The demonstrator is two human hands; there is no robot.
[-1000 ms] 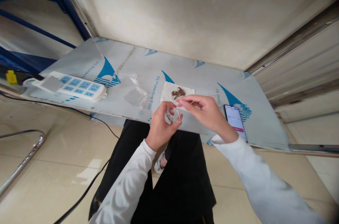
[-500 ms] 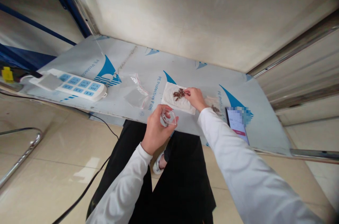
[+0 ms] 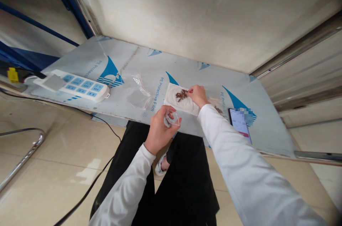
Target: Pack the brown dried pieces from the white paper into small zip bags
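Observation:
My left hand (image 3: 160,126) is wrapped round a small clear plastic cup (image 3: 172,119), held tilted just off the table's front edge. My right hand (image 3: 198,96) reaches over a white tissue (image 3: 189,106) lying on the table. Its thumb and fingertips are pinched together at the right side of a small pile of brown, seed-like pieces (image 3: 181,95) on the tissue. Whatever is between those fingertips is too small to make out. Beside my right wrist lies a clear bag (image 3: 217,103) with dark pieces in it, partly hidden by the sleeve.
The table (image 3: 149,67) is covered in printed protective film. A clear zip bag (image 3: 139,94) lies left of the tissue, and a white power strip (image 3: 80,87) farther left. A phone (image 3: 239,123) rests at the right. A black cable (image 3: 88,190) runs down to the floor.
The view has shifted very slightly. My right fingers remain pinched at the pile's edge, and my left hand still holds the clear cup in nearly the same place.

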